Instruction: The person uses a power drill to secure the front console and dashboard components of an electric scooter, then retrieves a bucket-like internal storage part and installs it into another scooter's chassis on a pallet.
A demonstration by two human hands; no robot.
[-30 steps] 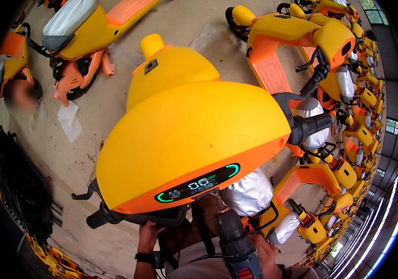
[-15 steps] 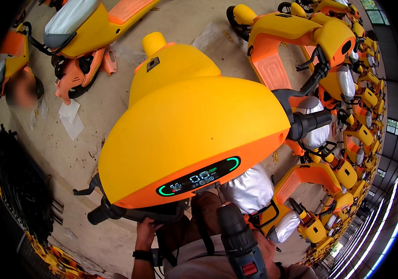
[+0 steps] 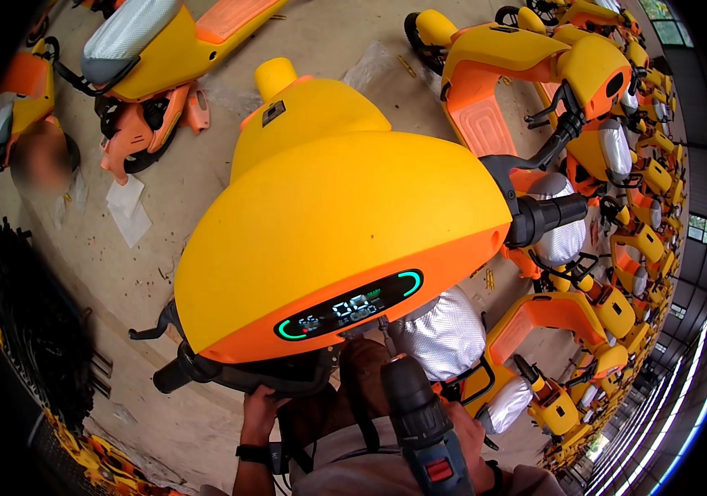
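In front of me stands a scooter's rounded yellow and orange front cover (image 3: 345,215), its lit oval display (image 3: 350,306) facing me. My left hand (image 3: 261,407) is closed on the lower edge of a black tray-like panel (image 3: 275,376) under the cover, with some fingers hidden beneath it. A cordless drill (image 3: 414,405) with a black chuck points up from below. Its bit (image 3: 386,335) reaches the cover's underside just below the display; the very tip is hard to make out. My right hand (image 3: 465,430), partly hidden behind the drill, is closed on it.
Black handlebar grips (image 3: 556,217) stick out on both sides, with a brake lever (image 3: 153,331) at left. Many yellow and orange scooters (image 3: 527,58) crowd the right. A dark heap of long black parts (image 3: 35,322) lies left. White paper (image 3: 128,211) lies on the floor.
The front cover and display have shifted very slightly left and up or down in places. The drill's chuck has moved a little left and upward. My left hand stays on the black panel.
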